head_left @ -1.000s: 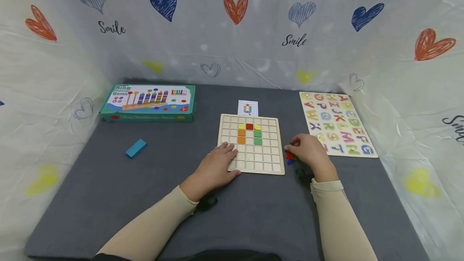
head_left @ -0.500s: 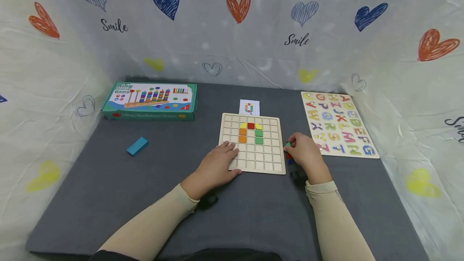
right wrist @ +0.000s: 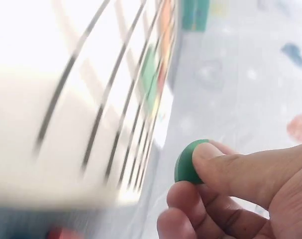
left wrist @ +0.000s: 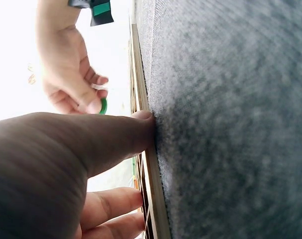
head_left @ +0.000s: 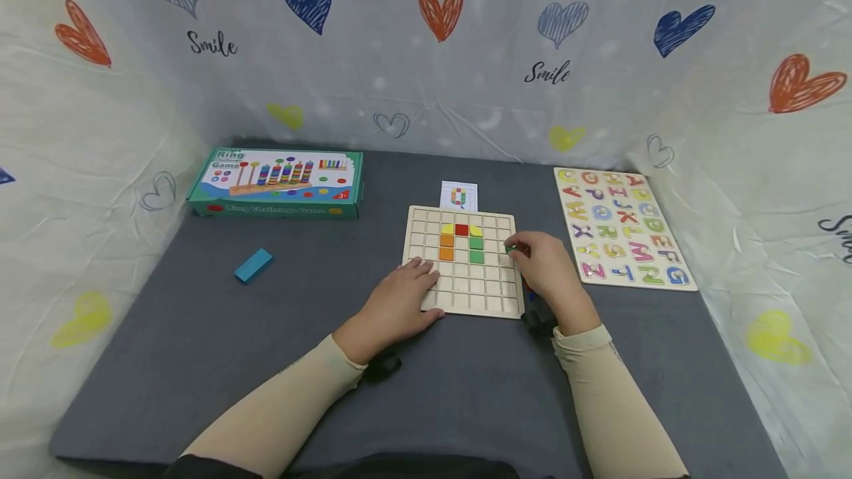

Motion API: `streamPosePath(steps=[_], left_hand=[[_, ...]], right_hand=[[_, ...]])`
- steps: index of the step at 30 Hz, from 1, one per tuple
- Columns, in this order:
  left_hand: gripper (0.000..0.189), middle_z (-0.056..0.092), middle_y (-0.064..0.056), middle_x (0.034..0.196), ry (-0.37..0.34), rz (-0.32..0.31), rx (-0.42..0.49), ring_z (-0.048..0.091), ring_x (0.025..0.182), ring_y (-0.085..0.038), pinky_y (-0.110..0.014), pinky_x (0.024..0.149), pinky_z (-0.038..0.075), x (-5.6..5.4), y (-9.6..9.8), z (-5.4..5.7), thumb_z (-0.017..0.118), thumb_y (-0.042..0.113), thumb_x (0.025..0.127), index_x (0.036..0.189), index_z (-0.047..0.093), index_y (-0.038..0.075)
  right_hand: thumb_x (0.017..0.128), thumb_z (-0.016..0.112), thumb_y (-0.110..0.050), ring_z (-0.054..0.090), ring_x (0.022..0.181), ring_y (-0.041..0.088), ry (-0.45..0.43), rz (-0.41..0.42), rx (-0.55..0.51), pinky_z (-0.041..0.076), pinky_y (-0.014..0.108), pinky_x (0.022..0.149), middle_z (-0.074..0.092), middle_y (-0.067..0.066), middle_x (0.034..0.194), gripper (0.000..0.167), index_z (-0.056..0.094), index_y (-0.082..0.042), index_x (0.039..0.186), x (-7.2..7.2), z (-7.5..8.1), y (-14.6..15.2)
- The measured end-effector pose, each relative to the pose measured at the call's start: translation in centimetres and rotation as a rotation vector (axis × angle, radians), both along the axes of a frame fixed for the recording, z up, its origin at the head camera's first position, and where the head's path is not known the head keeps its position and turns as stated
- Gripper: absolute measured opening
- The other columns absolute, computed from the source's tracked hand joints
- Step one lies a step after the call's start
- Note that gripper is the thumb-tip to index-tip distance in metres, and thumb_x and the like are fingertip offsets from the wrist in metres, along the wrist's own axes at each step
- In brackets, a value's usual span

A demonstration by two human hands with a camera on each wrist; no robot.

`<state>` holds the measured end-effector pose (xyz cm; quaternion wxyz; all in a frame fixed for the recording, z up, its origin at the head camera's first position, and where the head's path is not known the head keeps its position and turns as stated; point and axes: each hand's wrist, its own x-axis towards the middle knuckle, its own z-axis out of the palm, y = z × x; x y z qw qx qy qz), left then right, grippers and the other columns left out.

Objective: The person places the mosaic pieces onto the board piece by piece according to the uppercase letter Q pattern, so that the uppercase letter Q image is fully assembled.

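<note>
A wooden grid board point(head_left: 472, 288) lies flat on the grey table, with red, yellow, orange and green pieces point(head_left: 476, 244) set in its upper cells. My left hand point(head_left: 393, 309) rests on its near left part, fingers spread over the cells. In the left wrist view, that thumb presses the board's near edge. My right hand point(head_left: 549, 272) is over the right edge and pinches a green piece with a curved side point(right wrist: 185, 167) between thumb and fingers. Red and blue loose pieces point(head_left: 530, 293) beside the board are mostly hidden by this hand.
A small pattern card point(head_left: 459, 196) sits at the board's far edge. An alphabet board point(head_left: 622, 231) lies to the right. At the left are a green game box point(head_left: 276, 183) and a blue block point(head_left: 254, 266). A heart-printed curtain point(head_left: 373, 58) hangs behind the table.
My right hand has picked up the green piece from beside the board and carried it left and away from me, over the right edge. The left hand has stayed on the board.
</note>
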<state>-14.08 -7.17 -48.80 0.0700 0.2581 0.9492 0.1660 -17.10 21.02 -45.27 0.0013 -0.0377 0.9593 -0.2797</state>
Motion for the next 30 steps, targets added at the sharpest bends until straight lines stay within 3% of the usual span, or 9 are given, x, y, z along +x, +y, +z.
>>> streamPosePath(steps=[6,11,15,21,30], left_hand=[[0.072,0.052,-0.011,0.168,0.011,-0.002,-0.004,0.041,0.162,-0.033,-0.053,0.132,0.037,-0.2,0.0,0.1,0.082,0.046,0.097,0.156,0.061,0.010],[0.073,0.053,-0.012,0.167,0.021,-0.012,0.004,0.041,0.161,-0.034,-0.053,0.132,0.037,-0.3,0.2,0.3,0.082,0.046,0.097,0.156,0.061,0.008],[0.073,0.053,-0.012,0.167,0.028,-0.016,0.006,0.041,0.161,-0.034,-0.053,0.132,0.037,-0.2,0.2,0.3,0.082,0.046,0.098,0.156,0.060,0.008],[0.072,0.052,-0.012,0.167,0.022,-0.015,0.003,0.041,0.162,-0.034,-0.054,0.131,0.037,-0.2,0.0,0.0,0.081,0.045,0.098,0.156,0.060,0.008],[0.071,0.053,-0.012,0.167,0.022,-0.020,0.003,0.042,0.161,-0.034,-0.054,0.132,0.037,-0.2,-0.1,-0.2,0.081,0.044,0.098,0.155,0.061,0.008]], right_hand=[[0.108,0.066,-0.009,0.070,0.110,0.031,-0.028,0.113,-0.010,0.058,0.050,0.095,0.076,0.014,0.130,0.024,0.081,-0.009,0.127,-1.0,0.4,-4.4],[0.106,0.070,-0.010,0.071,0.099,0.025,-0.083,0.195,-0.029,0.059,0.046,0.092,0.079,0.009,0.111,0.013,0.080,-0.009,0.115,-1.8,-0.7,-7.2],[0.103,0.076,-0.010,0.068,0.089,0.022,-0.085,0.185,-0.055,0.059,0.043,0.087,0.076,0.006,0.097,0.005,0.079,-0.009,0.106,-1.9,-1.3,-8.2],[0.102,0.078,-0.011,0.069,0.092,0.022,-0.066,0.178,-0.079,0.060,0.043,0.090,0.078,0.006,0.098,0.006,0.083,-0.010,0.106,-1.7,-1.9,-8.6],[0.102,0.078,-0.013,0.069,0.089,0.022,-0.030,0.162,-0.024,0.060,0.042,0.086,0.078,0.005,0.096,0.006,0.083,-0.010,0.104,-1.0,-2.1,-9.2]])
